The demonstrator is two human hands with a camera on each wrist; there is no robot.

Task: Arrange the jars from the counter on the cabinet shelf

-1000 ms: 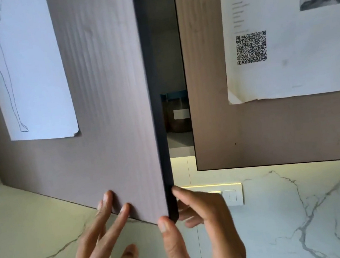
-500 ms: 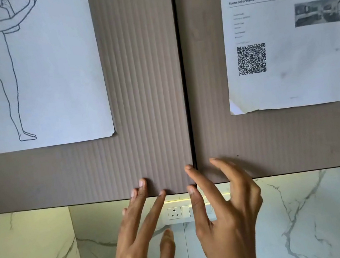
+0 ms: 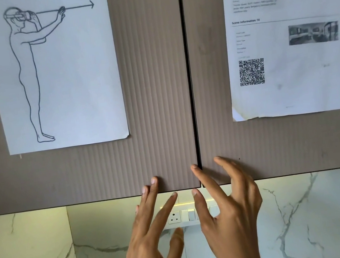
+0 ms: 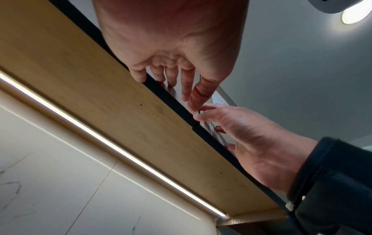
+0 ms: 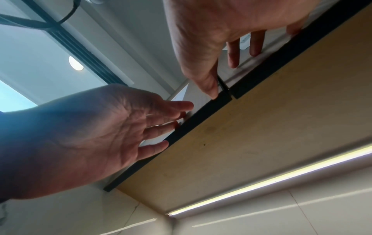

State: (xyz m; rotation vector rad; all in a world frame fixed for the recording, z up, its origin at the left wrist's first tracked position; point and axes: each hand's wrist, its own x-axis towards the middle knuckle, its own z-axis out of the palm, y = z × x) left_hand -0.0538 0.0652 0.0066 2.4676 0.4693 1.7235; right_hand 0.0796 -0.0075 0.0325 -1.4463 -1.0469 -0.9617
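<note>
Cabinet: two ribbed taupe doors, left door (image 3: 157,108) and right door (image 3: 213,101), both closed flush, thin dark vertical seam between them, dark bottom edges level. Paper sheet taped on each door. Jars and shelf hidden behind the doors, cannot tell their arrangement

My head camera faces the two closed cabinet doors (image 3: 155,87) straight on, close up. Each wrist camera looks steeply upward from below my palm, very near the cabinet underside (image 4: 100,98). All three share the doors' bottom edge, my left hand (image 3: 151,239) and right hand (image 3: 230,214).
</note>
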